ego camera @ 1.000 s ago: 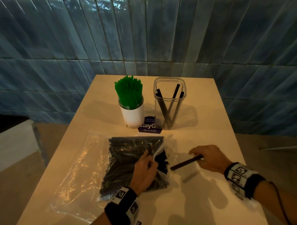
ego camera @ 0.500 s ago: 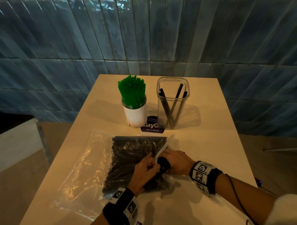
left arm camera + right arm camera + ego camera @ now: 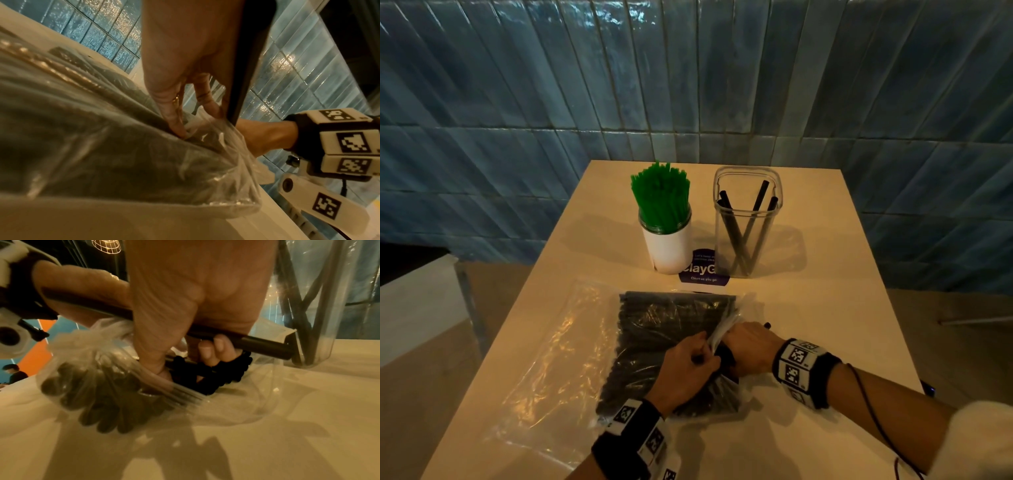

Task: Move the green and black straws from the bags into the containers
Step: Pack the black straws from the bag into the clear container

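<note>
- A café or restaurant dining area, most likely (not a home).
- Glossy, narrow blue-green wall tiles (image 3: 688, 85) cover the whole wall behind a small cream square tabletop (image 3: 825, 308).
- A purple printed sticker (image 3: 700, 274) on the tabletop reads "Clean as you go".
- Bulk drinking straws stand in a white round cup (image 3: 667, 251) and a clear square plastic canister (image 3: 748, 219).
- The right wrist view shows a wire-cage pendant lamp (image 3: 107, 246), an orange wall panel (image 3: 39, 352) and a dark-clothed person (image 3: 14, 373) far off.

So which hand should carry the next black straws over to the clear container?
Right. The right hand already grips a black straw at the bag's mouth, on the clear container's side; the left hand holds the bag open.
</note>
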### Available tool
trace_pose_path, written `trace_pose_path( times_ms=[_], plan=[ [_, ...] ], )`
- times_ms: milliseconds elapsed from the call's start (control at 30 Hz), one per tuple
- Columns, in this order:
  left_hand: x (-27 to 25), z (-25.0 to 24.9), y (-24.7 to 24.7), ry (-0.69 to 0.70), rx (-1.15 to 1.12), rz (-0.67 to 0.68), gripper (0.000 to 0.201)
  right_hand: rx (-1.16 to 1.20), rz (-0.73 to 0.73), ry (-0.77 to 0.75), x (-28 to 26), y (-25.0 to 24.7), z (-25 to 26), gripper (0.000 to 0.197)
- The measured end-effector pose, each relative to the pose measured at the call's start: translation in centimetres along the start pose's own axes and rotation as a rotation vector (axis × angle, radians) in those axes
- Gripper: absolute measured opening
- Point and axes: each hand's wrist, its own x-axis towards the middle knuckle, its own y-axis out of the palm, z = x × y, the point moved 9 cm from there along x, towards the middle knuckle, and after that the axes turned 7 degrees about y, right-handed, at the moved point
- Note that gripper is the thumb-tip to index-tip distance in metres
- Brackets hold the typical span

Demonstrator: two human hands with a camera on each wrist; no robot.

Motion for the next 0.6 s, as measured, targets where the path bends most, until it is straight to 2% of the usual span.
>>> trace_pose_path(
  times_ms=[233, 333, 400, 600],
  plan=[
    [0.2, 0.2, 0.3, 0.034, 0.091, 0.039, 0.031, -0.116, 0.021, 0.018, 0.5, 1.4, -0.4, 0.035],
    [0.1, 0.0, 0.1, -0.001, 0.221, 0.049, 0.028, -0.155, 0.053, 0.072, 0.0, 1.5, -1.9, 0.027],
    [0.0, 0.3, -0.4, -0.043, 0.297, 0.033, 0.027, -0.172, 0.073, 0.112, -0.9, 1.5, -4.1, 0.023],
    [0.4, 0.5, -0.5, -0.012, 0.172, -0.015, 0.028, -0.178, 0.029, 0.281, -7.0, -1.0, -14.0, 0.028]
  ],
)
